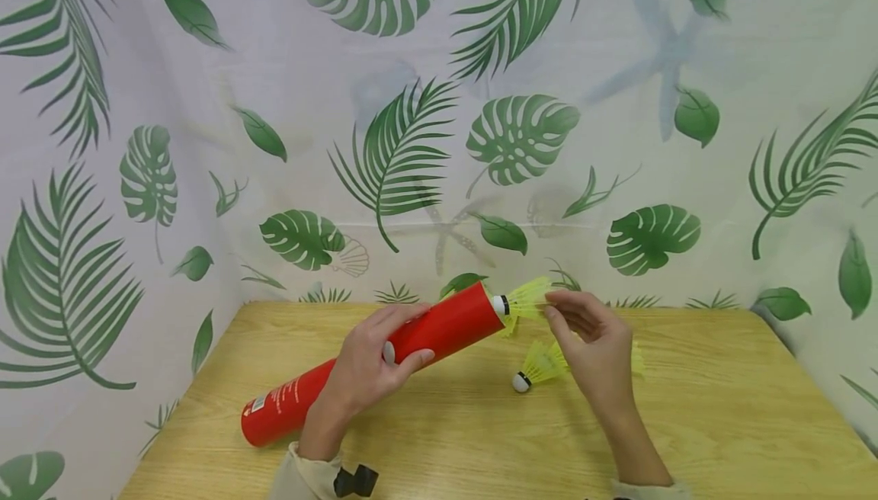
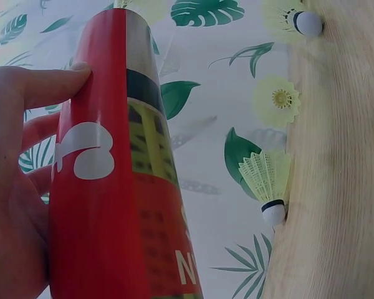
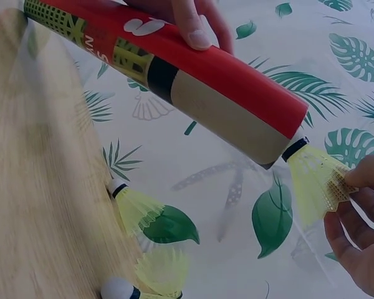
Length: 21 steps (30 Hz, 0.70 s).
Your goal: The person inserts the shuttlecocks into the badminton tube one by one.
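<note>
A long red shuttlecock tube (image 1: 449,326) slants up to the right above the table, its lower end at the left. Around its middle my left hand (image 1: 373,359) grips it, thumb on the near side. My right hand (image 1: 595,340) pinches the skirt of a yellow shuttlecock (image 1: 524,300) at the tube's upper end. The white cork of that shuttlecock points at the tube's mouth; in the right wrist view (image 3: 315,177) its cork is partly hidden by the rim. Beneath, another yellow shuttlecock (image 1: 538,369) lies on the table, partly behind my right hand.
Several loose yellow shuttlecocks lie on the wooden table (image 1: 439,439), one of them (image 2: 268,187) well seen in the left wrist view. A leaf-printed white cloth (image 1: 439,142) hangs behind and beside the table.
</note>
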{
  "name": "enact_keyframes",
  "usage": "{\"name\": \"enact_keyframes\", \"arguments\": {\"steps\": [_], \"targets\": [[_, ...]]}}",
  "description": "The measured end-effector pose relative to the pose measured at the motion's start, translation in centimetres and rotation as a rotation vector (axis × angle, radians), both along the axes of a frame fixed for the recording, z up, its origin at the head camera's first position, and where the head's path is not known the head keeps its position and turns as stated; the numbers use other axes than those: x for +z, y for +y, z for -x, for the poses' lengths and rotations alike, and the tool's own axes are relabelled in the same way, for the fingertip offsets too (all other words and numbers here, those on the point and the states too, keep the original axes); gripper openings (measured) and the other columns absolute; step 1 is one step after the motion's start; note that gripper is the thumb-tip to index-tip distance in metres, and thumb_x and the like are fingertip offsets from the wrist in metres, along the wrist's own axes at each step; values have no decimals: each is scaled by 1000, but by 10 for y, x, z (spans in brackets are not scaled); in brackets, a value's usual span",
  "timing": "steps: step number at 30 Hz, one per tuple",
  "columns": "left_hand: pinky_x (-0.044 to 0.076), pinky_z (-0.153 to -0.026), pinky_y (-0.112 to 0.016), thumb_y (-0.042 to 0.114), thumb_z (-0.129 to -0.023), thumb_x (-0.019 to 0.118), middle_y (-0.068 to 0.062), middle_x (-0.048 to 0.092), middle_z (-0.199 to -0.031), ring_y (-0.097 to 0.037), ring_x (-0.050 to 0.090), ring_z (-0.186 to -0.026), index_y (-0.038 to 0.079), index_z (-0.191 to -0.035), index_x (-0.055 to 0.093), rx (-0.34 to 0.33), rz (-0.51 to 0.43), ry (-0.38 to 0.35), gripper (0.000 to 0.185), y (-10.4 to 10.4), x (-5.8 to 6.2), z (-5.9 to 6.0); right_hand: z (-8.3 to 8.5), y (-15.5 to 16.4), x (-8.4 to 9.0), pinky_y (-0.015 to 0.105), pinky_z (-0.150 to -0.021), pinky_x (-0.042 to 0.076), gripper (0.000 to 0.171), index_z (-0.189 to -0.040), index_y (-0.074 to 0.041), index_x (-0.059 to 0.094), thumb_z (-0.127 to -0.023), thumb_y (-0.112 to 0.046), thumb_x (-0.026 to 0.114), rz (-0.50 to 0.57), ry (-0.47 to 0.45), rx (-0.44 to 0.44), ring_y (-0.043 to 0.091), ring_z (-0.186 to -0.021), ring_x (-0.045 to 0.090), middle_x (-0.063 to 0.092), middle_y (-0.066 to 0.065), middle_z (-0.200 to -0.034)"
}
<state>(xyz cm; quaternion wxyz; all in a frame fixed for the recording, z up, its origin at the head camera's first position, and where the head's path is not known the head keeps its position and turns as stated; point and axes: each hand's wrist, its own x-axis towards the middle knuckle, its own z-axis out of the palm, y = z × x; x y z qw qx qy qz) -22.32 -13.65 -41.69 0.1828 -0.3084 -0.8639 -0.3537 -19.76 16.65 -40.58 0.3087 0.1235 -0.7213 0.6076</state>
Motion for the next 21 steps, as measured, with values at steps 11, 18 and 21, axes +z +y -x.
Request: {"name": "enact_keyframes", "arguments": {"steps": [11,18,21], "targets": [[59,-86,-39,35,-89,79,8,63,-133,-14,60,-117,30,-141,60,-2,1,-21,56,2,0,-2,2,-6,-2,21,-86,56,18,-108,6,71,-91,12,68,-10,61,7,8,-93,72,72,19,-104],[58,-87,-38,37,-91,78,9,62,-135,-14,59,-118,31,-142,60,6,22,-27,55,2,-1,-1,2,-13,-6,20,-86,56,18,-108,2,73,-91,10,70,-41,69,18,8,-93,72,73,13,-103],[58,-87,-38,38,-91,77,9,62,-135,-14,59,-118,31,-142,60,6,32,-17,54,3,-1,-1,2,-16,-7,20,-86,56,20,-108,0,73,-91,10,70,-49,68,28,8,-94,72,74,12,-103]]}}
